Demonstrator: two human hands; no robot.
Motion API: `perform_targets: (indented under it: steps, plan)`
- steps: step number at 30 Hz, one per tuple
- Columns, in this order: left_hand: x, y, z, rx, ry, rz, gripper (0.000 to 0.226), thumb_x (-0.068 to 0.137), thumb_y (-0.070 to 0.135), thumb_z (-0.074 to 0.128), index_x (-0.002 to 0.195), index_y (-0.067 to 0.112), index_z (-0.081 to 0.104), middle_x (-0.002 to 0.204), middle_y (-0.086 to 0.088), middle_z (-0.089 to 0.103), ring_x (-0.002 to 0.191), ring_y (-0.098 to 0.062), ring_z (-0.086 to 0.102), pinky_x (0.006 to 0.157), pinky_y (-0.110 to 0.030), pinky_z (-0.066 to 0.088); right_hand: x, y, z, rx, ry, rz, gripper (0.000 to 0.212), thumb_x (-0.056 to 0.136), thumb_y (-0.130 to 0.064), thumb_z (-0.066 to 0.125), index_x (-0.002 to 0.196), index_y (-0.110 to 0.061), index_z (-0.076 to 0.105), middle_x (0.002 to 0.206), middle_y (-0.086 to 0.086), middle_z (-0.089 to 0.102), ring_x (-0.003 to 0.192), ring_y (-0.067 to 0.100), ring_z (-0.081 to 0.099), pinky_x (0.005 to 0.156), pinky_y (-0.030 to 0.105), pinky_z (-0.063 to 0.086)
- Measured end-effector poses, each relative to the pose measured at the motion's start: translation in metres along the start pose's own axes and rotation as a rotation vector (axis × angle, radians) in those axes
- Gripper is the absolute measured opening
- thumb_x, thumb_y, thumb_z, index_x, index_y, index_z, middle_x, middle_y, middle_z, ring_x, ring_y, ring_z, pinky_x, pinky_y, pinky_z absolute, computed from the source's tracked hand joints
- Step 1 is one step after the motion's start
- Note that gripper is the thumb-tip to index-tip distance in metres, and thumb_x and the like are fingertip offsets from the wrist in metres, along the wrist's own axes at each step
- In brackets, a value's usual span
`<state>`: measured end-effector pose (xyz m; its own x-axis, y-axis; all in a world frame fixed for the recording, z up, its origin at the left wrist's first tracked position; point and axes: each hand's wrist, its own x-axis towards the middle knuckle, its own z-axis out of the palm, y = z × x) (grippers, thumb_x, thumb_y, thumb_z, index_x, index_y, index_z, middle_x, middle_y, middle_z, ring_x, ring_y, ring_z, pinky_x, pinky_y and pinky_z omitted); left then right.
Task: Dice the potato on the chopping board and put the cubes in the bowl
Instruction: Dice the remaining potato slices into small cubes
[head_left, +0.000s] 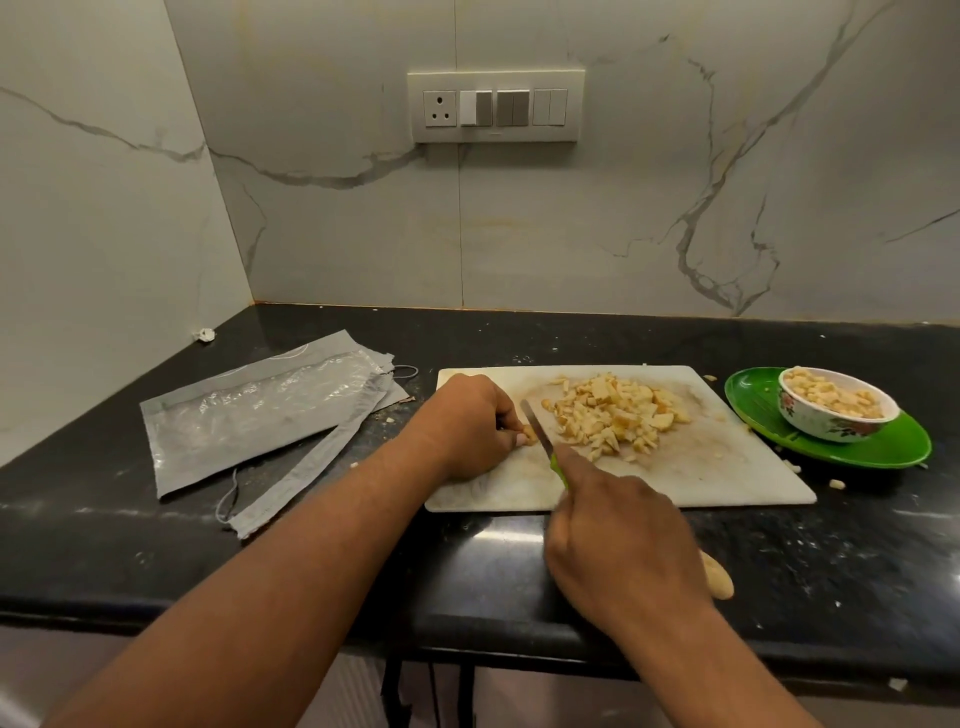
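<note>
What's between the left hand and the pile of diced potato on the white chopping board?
Head view: the steel blade of the green-handled knife, held by the right hand.

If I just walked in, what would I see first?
Probably the heap of pale yellow potato cubes in the middle of the white chopping board. Just left of it, the right hand works a green-handled knife beside the left hand. At the right, a flowered bowl sits on a green plate.
</note>
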<state>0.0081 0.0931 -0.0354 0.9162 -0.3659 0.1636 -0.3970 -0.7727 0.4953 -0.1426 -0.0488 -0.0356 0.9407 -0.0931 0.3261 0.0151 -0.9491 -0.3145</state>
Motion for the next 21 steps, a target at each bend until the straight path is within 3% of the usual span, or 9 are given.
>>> perform_targets:
  steps: [4, 12, 17, 21]
  plan:
    - [-0.002, -0.001, 0.001, -0.019, 0.038, 0.022, 0.005, 0.086, 0.028, 0.082, 0.082, 0.025, 0.083, 0.08, 0.012, 0.075, 0.077, -0.006, 0.069, 0.079, -0.035, 0.062, 0.009, -0.004, 0.015, -0.028, -0.025, 0.0, 0.064, 0.094, -0.028, 0.036, 0.157, -0.031, 0.024, 0.096, 0.001, 0.063, 0.079, 0.019, 0.055, 0.066, 0.033, 0.044]
    - [0.002, -0.004, 0.003, -0.04, 0.044, 0.024, 0.005, 0.086, 0.029, 0.084, 0.085, 0.024, 0.083, 0.081, 0.013, 0.076, 0.078, -0.004, 0.068, 0.079, -0.031, 0.061, -0.019, 0.014, -0.006, -0.084, -0.054, -0.068, 0.059, 0.098, -0.035, 0.032, 0.156, -0.037, 0.021, 0.105, -0.002, 0.067, 0.081, 0.016, 0.054, 0.067, 0.032, 0.037]
    - [0.002, -0.008, 0.005, -0.071, 0.091, 0.021, 0.008, 0.082, 0.034, 0.087, 0.084, 0.028, 0.083, 0.078, 0.014, 0.076, 0.075, -0.003, 0.07, 0.082, -0.032, 0.062, -0.007, 0.007, -0.007, -0.044, 0.024, -0.027, 0.058, 0.096, -0.031, 0.036, 0.153, -0.034, 0.028, 0.09, -0.001, 0.064, 0.074, 0.018, 0.055, 0.063, 0.034, 0.038]
    - [0.0, -0.008, 0.002, -0.079, 0.077, 0.01, 0.004, 0.084, 0.031, 0.085, 0.086, 0.028, 0.084, 0.079, 0.013, 0.077, 0.075, -0.004, 0.07, 0.081, -0.032, 0.062, 0.011, 0.002, 0.01, -0.01, 0.021, -0.034, 0.059, 0.093, -0.028, 0.037, 0.152, -0.032, 0.034, 0.108, 0.001, 0.067, 0.089, 0.022, 0.059, 0.068, 0.035, 0.039]
